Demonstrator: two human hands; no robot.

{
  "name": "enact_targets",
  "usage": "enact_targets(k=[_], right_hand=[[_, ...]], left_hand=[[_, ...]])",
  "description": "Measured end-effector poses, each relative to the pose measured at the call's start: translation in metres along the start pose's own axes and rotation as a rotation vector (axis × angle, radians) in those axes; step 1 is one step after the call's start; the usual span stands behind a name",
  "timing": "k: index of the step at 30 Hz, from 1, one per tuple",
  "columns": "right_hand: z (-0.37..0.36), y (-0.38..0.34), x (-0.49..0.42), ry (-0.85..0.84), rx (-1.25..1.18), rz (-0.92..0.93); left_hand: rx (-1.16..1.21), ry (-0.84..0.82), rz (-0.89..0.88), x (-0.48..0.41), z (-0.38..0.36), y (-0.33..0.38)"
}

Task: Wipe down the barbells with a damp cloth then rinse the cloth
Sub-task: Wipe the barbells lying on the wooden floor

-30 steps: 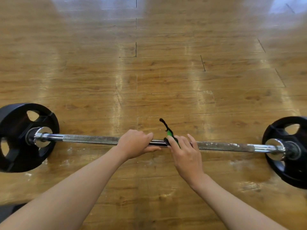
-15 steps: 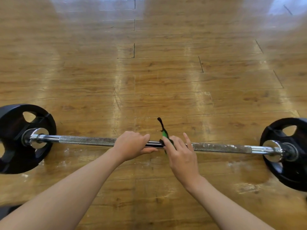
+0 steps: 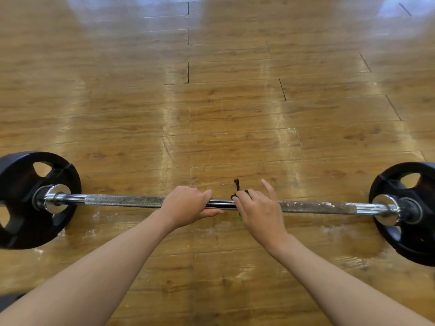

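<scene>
A steel barbell [image 3: 122,200] lies across the wooden floor with a black plate on each end. My left hand [image 3: 186,205] grips the bar just left of its middle. My right hand [image 3: 259,208] holds a small dark and green cloth [image 3: 237,188] against the bar's middle, with one finger lifted. Most of the cloth is hidden under that hand; a dark twisted end sticks up behind the bar. The right knurled section [image 3: 315,206] carries white and rusty residue.
The left plate [image 3: 30,198] and right plate [image 3: 409,208] stand on the floor at the frame's edges. White smears mark the wooden floor [image 3: 211,102] beneath the bar, and open floor stretches beyond the barbell.
My right hand has pulled the cloth tighter onto the bar, so less green shows and the upright end is shorter. The left hand keeps its grip.
</scene>
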State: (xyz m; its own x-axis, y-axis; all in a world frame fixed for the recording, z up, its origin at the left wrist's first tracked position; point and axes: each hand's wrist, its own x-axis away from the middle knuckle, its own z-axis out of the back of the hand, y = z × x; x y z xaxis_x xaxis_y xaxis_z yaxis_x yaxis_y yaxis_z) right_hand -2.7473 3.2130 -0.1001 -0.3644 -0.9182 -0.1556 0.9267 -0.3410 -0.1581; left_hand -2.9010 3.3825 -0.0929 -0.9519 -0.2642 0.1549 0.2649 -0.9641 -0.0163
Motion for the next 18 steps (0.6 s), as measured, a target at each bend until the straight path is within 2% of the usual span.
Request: enact_targets(k=[2, 4, 6, 8, 10, 11, 13, 15, 18], right_hand=[[0.007, 0.034, 0.016, 0.056, 0.024, 0.131], [0.016, 0.059, 0.021, 0.066, 0.069, 0.133], [0.020, 0.060, 0.008, 0.028, 0.109, 0.026], [0.018, 0.045, -0.010, -0.068, 0.112, -0.181], [0.011, 0.028, -0.020, -0.148, 0.097, -0.329], [0.007, 0.022, -0.020, -0.133, 0.082, -0.352], [0.002, 0.025, -0.012, -0.015, 0.031, -0.285], [0.002, 0.043, 0.005, 0.088, 0.006, -0.129], [0.009, 0.072, 0.031, 0.120, -0.016, 0.013]], left_hand=[[0.018, 0.007, 0.001, -0.001, -0.001, 0.000], [0.026, 0.013, 0.015, -0.003, -0.002, 0.001], [0.018, 0.034, 0.050, -0.003, -0.003, 0.003], [0.007, 0.089, 0.061, -0.006, -0.005, 0.006], [-0.024, 0.194, 0.002, -0.015, -0.006, 0.021], [-0.031, 0.213, -0.033, -0.023, -0.004, 0.034], [0.004, 0.157, -0.082, -0.044, 0.004, 0.062], [0.071, 0.042, -0.056, -0.058, 0.009, 0.079], [0.060, 0.102, -0.049, -0.061, 0.004, 0.082]])
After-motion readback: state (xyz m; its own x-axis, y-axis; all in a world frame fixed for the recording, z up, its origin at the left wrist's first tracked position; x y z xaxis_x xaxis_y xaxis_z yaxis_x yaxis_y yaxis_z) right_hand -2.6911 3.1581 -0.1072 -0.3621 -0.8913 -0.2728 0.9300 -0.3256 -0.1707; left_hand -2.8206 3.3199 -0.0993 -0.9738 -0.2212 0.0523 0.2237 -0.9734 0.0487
